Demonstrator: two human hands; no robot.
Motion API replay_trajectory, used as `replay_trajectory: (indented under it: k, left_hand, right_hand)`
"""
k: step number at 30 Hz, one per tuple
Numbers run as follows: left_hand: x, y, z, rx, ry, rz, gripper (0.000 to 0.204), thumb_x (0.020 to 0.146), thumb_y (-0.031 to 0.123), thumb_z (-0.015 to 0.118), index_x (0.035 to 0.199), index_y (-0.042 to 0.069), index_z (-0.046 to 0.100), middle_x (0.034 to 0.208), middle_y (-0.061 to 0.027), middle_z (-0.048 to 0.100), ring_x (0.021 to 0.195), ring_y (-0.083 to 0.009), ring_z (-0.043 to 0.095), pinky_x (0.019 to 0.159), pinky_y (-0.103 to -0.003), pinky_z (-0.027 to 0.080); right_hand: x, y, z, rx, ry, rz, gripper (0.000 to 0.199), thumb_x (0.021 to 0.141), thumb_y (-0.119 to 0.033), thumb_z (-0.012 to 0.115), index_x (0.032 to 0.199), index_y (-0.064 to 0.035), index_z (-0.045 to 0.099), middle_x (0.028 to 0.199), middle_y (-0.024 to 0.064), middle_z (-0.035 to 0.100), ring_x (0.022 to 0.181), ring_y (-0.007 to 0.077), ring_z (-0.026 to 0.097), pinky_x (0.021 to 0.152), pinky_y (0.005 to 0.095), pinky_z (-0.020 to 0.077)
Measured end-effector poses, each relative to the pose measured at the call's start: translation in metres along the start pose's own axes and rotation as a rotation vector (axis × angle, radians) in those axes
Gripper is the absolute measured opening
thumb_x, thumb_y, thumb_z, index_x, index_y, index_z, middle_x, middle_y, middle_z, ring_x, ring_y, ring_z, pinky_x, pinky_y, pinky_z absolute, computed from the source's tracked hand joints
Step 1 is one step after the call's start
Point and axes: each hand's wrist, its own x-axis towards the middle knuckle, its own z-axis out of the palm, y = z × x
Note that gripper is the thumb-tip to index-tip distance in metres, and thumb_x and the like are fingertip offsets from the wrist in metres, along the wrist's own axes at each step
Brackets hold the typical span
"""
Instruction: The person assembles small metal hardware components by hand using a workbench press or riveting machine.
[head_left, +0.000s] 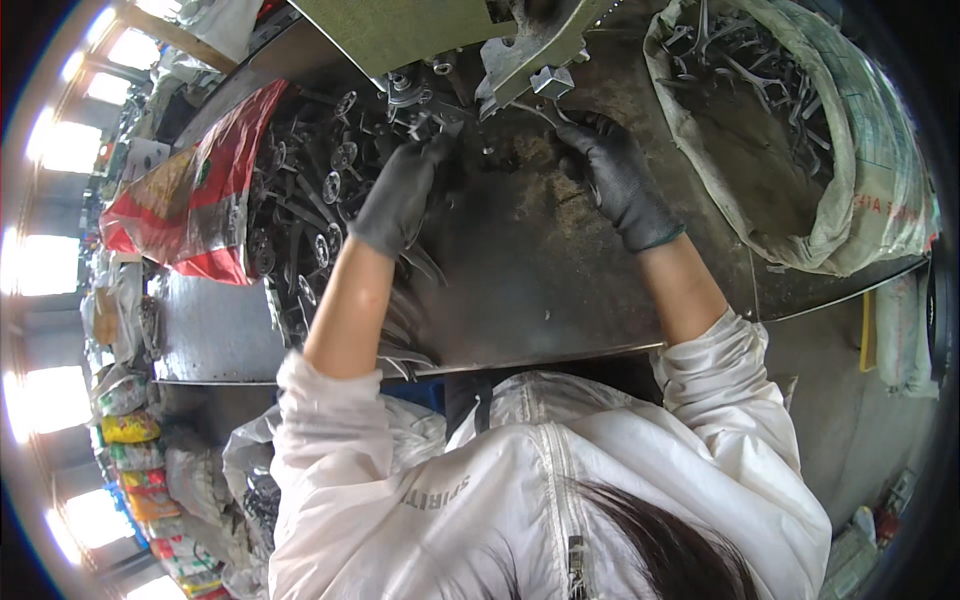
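Observation:
Both my hands wear dark grey gloves and work under a green-grey machine [410, 32]. My right hand [618, 180] is closed, thumb and fingers pinching a slender curved metal part [540, 112]. That part's far end lies by the machine's metal jaw-like block [530, 62]; whether they touch is unclear. My left hand [400, 190] is closed at the right edge of a heap of slim metal parts with round ends [320, 185]. A shiny metal part [424, 128] shows at its fingertips, blurred and partly hidden.
A red and white sack [205, 190] lies left of the heap. On the right stands an open whitish woven sack [845, 130] holding more metal parts [765, 75]. The dark metal table [520, 290] ends in a curved front edge near my body. Stacked colourful bags [140, 455] are at far left.

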Motion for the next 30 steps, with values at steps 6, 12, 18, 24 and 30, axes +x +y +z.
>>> replay_trajectory:
  k: [6,12,18,24,30]
  left_hand:
    - [-0.038,-0.009,-0.005,0.136,0.031,0.151,0.044,0.11,0.035,0.054,0.132,-0.002,0.064,0.094,-0.0042,0.073,0.076,-0.0086,0.065,0.063,-0.023,0.047]
    - [-0.011,-0.027,-0.027,0.283,-0.051,0.305,0.046,0.112,0.035,0.048,0.131,-0.004,0.063,0.09,-0.0061,0.073,0.072,-0.0112,0.065,0.06,-0.027,0.048]
    - [-0.006,-0.027,-0.035,0.267,-0.07,0.247,0.031,0.11,0.018,0.05,0.12,-0.006,0.067,0.088,-0.0065,0.069,0.074,-0.0133,0.065,0.07,-0.032,0.054]
    - [0.025,-0.059,-0.059,0.413,-0.135,0.362,0.031,0.11,0.014,0.05,0.127,-0.008,0.062,0.104,-0.0121,0.073,0.084,-0.0174,0.073,0.074,-0.031,0.061]
    - [0.031,-0.053,-0.048,1.224,-0.052,0.922,0.025,0.109,0.011,0.052,0.123,-0.006,0.064,0.102,-0.0092,0.073,0.083,-0.0139,0.072,0.069,-0.029,0.06]
  right_hand:
    - [-0.002,-0.007,0.051,-0.116,-0.155,0.012,0.024,0.102,-0.018,0.068,0.123,-0.005,0.068,0.1,0.0031,0.073,0.079,0.0066,0.068,0.066,0.0203,0.0549]
    - [-0.01,-0.004,0.091,-0.32,-0.159,0.047,0.025,0.103,-0.019,0.067,0.124,-0.0049,0.069,0.101,0.002,0.074,0.084,0.007,0.069,0.072,0.0252,0.0573]
    - [0.012,0.025,0.077,-0.644,-0.135,-0.219,0.026,0.101,-0.013,0.068,0.125,-0.0029,0.067,0.105,0.0027,0.073,0.088,0.008,0.07,0.073,0.0272,0.0589]
    - [0.012,0.025,0.084,-0.351,-0.229,-0.018,0.028,0.101,-0.007,0.064,0.128,-0.0011,0.065,0.102,0.0022,0.072,0.086,0.0096,0.07,0.074,0.0284,0.0595]
    - [0.01,0.043,0.084,-0.202,-0.074,-0.036,0.023,0.101,-0.018,0.069,0.116,-0.0003,0.07,0.091,0.0076,0.073,0.077,0.0128,0.069,0.063,0.0304,0.0559]
